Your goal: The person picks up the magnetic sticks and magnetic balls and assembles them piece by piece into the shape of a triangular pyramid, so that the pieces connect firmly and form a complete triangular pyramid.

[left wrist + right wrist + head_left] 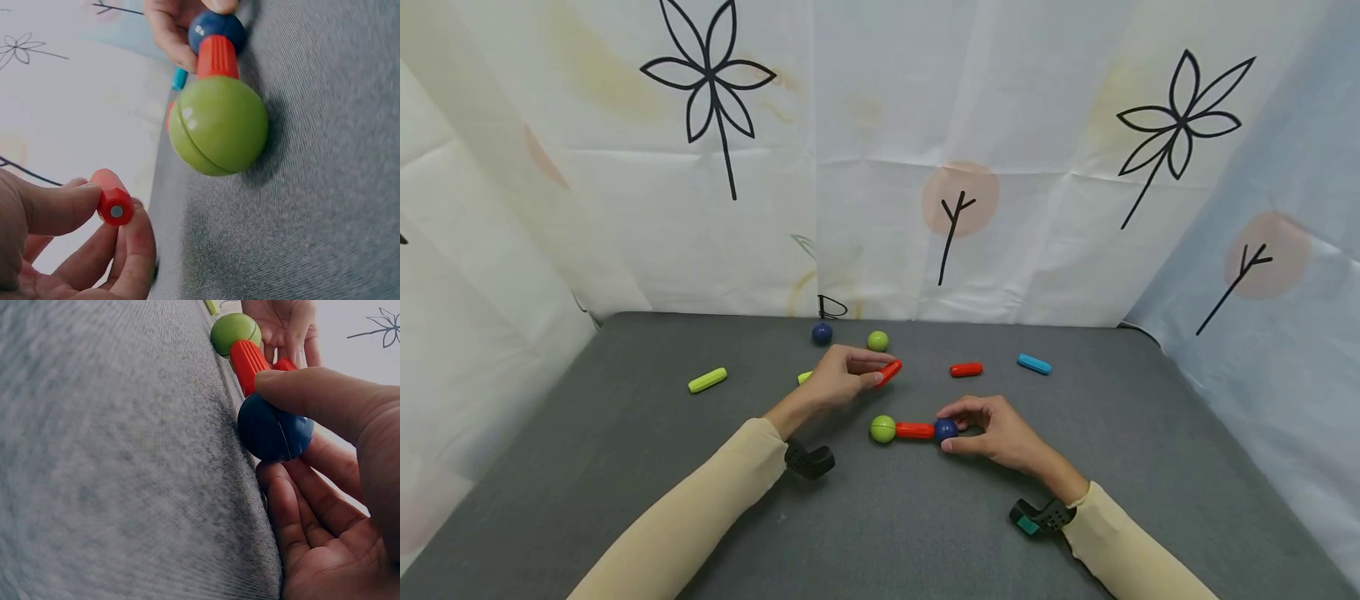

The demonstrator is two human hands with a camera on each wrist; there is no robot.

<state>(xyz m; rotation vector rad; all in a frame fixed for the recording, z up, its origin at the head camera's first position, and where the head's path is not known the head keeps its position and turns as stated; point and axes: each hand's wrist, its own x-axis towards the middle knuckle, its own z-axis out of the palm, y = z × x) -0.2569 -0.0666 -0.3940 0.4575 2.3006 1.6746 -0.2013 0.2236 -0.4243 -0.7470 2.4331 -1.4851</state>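
My left hand (842,377) pinches a red stick (889,372) between thumb and fingers above the table; its end shows a round metal spot in the left wrist view (117,211). Below it, a green ball (883,429), a second red stick (915,431) and a dark blue ball (945,429) are joined in a row on the grey cloth. My right hand (1000,433) holds the blue ball, thumb on the near side and fingers on the far side, as the right wrist view also shows on the ball (272,428).
Behind the hands lie another blue ball (822,334), a green ball (877,341), a red stick (966,369) and a light blue stick (1034,363). One yellow-green stick (707,381) lies at left; another (804,377) is partly hidden by my left hand. Patterned cloth (880,233) hangs behind.
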